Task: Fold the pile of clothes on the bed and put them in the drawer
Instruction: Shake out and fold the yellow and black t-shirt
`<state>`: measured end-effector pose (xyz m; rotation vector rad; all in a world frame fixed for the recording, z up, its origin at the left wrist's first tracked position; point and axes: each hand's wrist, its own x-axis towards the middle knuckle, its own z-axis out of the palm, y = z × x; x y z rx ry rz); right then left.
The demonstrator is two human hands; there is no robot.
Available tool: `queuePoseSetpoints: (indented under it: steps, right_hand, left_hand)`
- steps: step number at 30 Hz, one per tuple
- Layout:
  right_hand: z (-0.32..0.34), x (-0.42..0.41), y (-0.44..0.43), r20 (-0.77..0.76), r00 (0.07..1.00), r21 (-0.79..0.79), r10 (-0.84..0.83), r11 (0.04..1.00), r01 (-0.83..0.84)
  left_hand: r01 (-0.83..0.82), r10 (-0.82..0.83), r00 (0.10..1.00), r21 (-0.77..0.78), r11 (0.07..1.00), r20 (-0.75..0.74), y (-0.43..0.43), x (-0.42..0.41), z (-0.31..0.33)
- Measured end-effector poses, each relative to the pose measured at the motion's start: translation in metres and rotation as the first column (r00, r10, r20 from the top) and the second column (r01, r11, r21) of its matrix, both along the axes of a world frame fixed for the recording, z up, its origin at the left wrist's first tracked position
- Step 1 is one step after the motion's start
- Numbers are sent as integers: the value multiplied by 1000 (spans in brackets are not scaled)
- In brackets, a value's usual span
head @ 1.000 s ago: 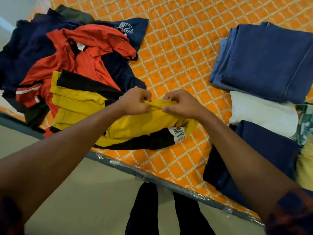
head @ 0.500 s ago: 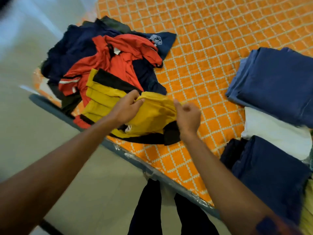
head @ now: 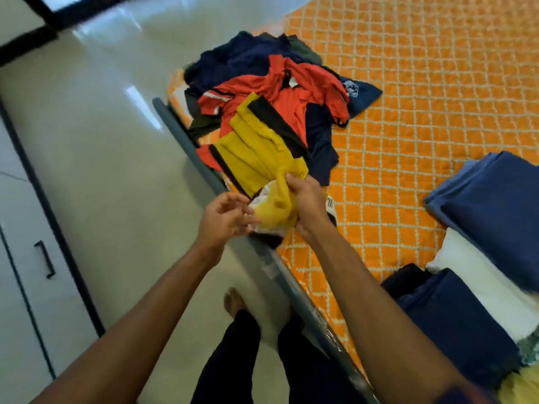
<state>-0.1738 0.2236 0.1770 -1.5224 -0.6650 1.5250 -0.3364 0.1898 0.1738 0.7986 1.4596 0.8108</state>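
A yellow garment with black trim (head: pixel 256 153) lies at the near edge of the bed (head: pixel 423 97), partly on a pile of red and navy clothes (head: pixel 280 91). My right hand (head: pixel 309 204) grips the bunched near end of the yellow garment, lifted a little off the cover. My left hand (head: pixel 226 218) is beside that bunch with fingers loosely curled, fingertips at the fabric; whether it holds any cloth is unclear.
Folded blue, white and navy clothes (head: pixel 490 228) are stacked at the right on the orange quilted cover. The bed's grey frame edge (head: pixel 204 170) runs diagonally. A white cabinet with a black handle (head: pixel 45 259) stands at the left across shiny floor. My legs (head: pixel 262 360) are below.
The view swung left, so floor and cabinet came into sight. My hands shifted along the yellow garment to its near end; the right hand now bunches it and the left has loosened.
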Motion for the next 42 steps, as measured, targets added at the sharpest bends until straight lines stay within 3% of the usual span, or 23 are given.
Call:
queuePoseSetpoints:
  steps: [2, 3, 4, 5, 6, 8, 10, 13, 17, 18, 21, 23, 27, 29, 30, 34, 36, 39, 42]
  right_hand:
    - [19, -14, 0, 102, 921, 55, 375, 923, -382]
    - [30, -23, 0, 215, 781, 35, 586, 795, -606]
    - [42, -34, -1, 326, 583, -8, 744, 619, -785]
    - [54, -47, -2, 414, 396, -52, 819, 456, -889]
    - [69, -65, -6, 500, 250, -73, 829, 328, -942]
    - [95, -93, -8, 626, 89, -106, 775, 198, -975]
    - [117, -119, -15, 697, -9, -122, 717, 106, -987]
    - [143, -149, -30, 769, 20, -25, 639, 62, -998]
    - [163, -181, -67, 888, 323, 297, 326, 129, -946]
    - [164, -188, -72, 900, 361, 341, 246, 122, -932]
    - [164, -212, -96, 928, 348, 334, 135, 115, -935]
    - [169, -225, -105, 933, 340, 327, 120, 115, -938]
    - [189, -249, -123, 920, 378, 366, 107, 118, -923]
    - [197, -255, -123, 917, 392, 376, 75, 169, -911]
    - [198, -255, -120, 914, 403, 385, 56, 202, -901]
    - [197, -242, -100, 911, 412, 387, 4, 336, -859]
    - [190, -235, -91, 929, 371, 352, 2, 312, -883]
    - [181, -225, -76, 935, 356, 341, 2, 278, -898]
    - [164, -207, -55, 884, 466, 421, 42, 364, -831]
  left_hand:
    - [62, -19, 979, 204, 977, -204, -5, -26, 11]
    - [183, -92, 946, 278, 943, -312, -7, -42, 18]
    - [322, -178, 898, 323, 890, -404, -10, -58, 25]
    - [454, -269, 834, 322, 831, -482, -11, -72, 32]
    - [559, -351, 765, 287, 778, -540, -20, -90, 43]
    - [675, -460, 670, 221, 704, -583, -33, -112, 61]
    - [637, -402, 708, 279, 719, -580, -55, -132, 79]
    - [487, -197, 794, 408, 772, -576, -86, -168, 90]
    - [343, -36, 818, 437, 832, -575, -132, -219, 108]
    - [324, -16, 819, 439, 838, -574, -143, -229, 116]
    - [273, 47, 784, 412, 869, -619, -176, -264, 139]
    - [301, 59, 708, 376, 877, -704, -192, -284, 151]
    - [456, 59, 392, 250, 854, -918, -229, -313, 169]
    - [426, 50, 278, 170, 889, -959, -246, -329, 165]
    - [356, 49, 272, 148, 922, -961, -255, -339, 162]
    - [11, 138, 383, 154, 988, -913, -294, -382, 148]
    - [-132, 319, 504, 294, 947, -803, -306, -391, 146]
    - [-361, 534, 570, 393, 846, -625, -299, -392, 150]
    - [-388, 517, 662, 342, 856, -543, -291, -384, 154]
